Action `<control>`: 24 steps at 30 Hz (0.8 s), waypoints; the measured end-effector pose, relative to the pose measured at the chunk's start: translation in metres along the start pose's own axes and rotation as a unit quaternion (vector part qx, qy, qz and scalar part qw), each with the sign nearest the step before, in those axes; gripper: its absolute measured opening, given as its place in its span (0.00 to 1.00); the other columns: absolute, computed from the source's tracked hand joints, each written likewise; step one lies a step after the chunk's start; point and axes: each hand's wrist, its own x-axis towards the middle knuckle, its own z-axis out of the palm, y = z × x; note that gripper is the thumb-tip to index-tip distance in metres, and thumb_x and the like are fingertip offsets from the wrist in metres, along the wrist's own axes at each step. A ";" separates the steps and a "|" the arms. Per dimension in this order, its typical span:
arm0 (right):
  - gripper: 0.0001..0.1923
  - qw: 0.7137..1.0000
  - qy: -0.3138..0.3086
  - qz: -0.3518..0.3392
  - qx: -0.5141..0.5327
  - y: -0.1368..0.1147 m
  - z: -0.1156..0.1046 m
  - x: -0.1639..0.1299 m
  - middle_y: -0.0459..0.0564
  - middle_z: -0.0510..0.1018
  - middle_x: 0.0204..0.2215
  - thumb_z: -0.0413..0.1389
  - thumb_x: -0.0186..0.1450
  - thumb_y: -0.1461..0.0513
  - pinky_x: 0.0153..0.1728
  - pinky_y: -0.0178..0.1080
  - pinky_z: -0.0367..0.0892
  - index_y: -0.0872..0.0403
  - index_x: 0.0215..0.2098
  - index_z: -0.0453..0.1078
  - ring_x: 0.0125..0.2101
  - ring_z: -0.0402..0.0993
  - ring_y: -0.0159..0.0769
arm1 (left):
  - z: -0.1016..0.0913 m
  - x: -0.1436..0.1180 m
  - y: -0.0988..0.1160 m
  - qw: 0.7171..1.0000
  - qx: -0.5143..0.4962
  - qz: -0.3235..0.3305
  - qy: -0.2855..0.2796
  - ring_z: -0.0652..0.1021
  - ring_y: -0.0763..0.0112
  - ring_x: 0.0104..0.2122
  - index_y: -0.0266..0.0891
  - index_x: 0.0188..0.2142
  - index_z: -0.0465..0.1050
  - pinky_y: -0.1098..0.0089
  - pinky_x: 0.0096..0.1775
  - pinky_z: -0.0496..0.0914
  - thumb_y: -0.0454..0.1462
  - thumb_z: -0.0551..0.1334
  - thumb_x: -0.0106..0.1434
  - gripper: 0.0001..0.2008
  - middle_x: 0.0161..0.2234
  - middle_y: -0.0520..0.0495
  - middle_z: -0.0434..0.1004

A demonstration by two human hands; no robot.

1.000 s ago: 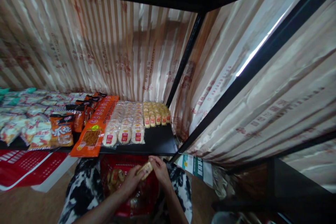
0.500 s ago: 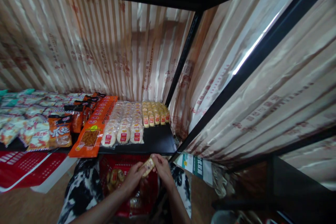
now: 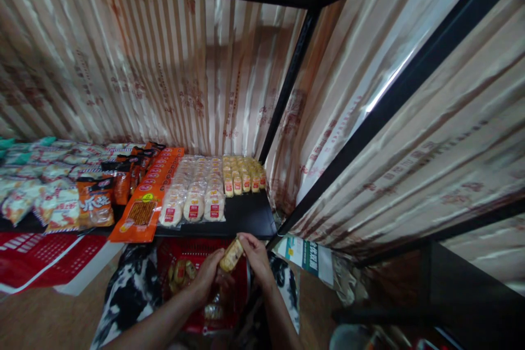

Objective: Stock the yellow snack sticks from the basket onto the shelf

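A small yellow-wrapped snack cake (image 3: 232, 255) is held between my two hands, tilted, above a red basket (image 3: 241, 306). My left hand (image 3: 209, 276) pinches its lower left side, and the fingers of my right hand (image 3: 255, 260) grip its upper right end. Beneath my hands, the basket holds more yellow-wrapped cakes (image 3: 181, 273) and a clear packet (image 3: 214, 311). On the black shelf (image 3: 250, 216) in front of me stand rows of similar yellow-wrapped cakes (image 3: 241, 175). Left of them lie three rows of round white packaged biscuits (image 3: 193, 208).
Orange snack bags (image 3: 141, 210) and many white packets (image 3: 61, 208) fill the shelf's left side. A black shelf post (image 3: 289, 87) rises at the corner. Patterned curtain sheeting (image 3: 180, 71) hangs behind. Another red basket (image 3: 49, 262) sits below left.
My hands have turned the yellow-wrapped cake more upright, so its broad face shows more. The view has shifted slightly.
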 end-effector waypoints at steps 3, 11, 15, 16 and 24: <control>0.28 1.000 0.002 -0.003 0.022 -0.001 0.000 0.000 0.49 0.79 0.26 0.61 0.46 0.42 0.25 0.34 0.65 0.56 0.32 0.76 0.26 0.71 0.35 | 0.002 -0.002 0.003 0.999 -0.024 -0.022 -0.008 0.75 0.72 0.19 0.36 0.40 0.64 0.74 0.21 0.61 0.55 0.58 0.51 0.27 0.26 0.49 0.76; 0.24 0.998 -0.010 -0.006 0.054 0.002 -0.002 -0.001 0.49 0.79 0.30 0.61 0.49 0.46 0.34 0.36 0.66 0.55 0.34 0.76 0.30 0.73 0.36 | 0.005 -0.011 0.011 1.000 0.023 -0.005 0.000 0.74 0.76 0.21 0.37 0.39 0.67 0.77 0.22 0.61 0.50 0.60 0.53 0.21 0.28 0.51 0.75; 0.24 0.995 -0.029 -0.005 0.094 0.008 -0.004 0.003 0.49 0.79 0.32 0.61 0.51 0.47 0.36 0.36 0.67 0.54 0.38 0.75 0.32 0.73 0.35 | 0.007 -0.012 0.014 0.996 0.073 0.018 0.036 0.74 0.77 0.23 0.37 0.43 0.67 0.78 0.23 0.62 0.49 0.60 0.54 0.22 0.28 0.51 0.73; 0.24 0.994 -0.033 0.001 0.106 0.010 -0.004 0.003 0.49 0.79 0.33 0.61 0.51 0.47 0.36 0.36 0.67 0.54 0.40 0.74 0.32 0.73 0.35 | 0.007 -0.010 0.014 0.995 0.087 0.028 0.041 0.74 0.77 0.23 0.37 0.43 0.67 0.77 0.24 0.63 0.49 0.60 0.54 0.22 0.28 0.51 0.73; 0.25 0.980 -0.050 0.039 0.191 0.006 -0.002 0.000 0.51 0.80 0.35 0.63 0.51 0.50 0.38 0.38 0.69 0.55 0.43 0.72 0.33 0.76 0.36 | 0.004 0.007 0.001 0.951 0.233 0.181 0.088 0.73 0.70 0.33 0.33 0.43 0.67 0.70 0.38 0.67 0.43 0.58 0.57 0.17 0.34 0.45 0.74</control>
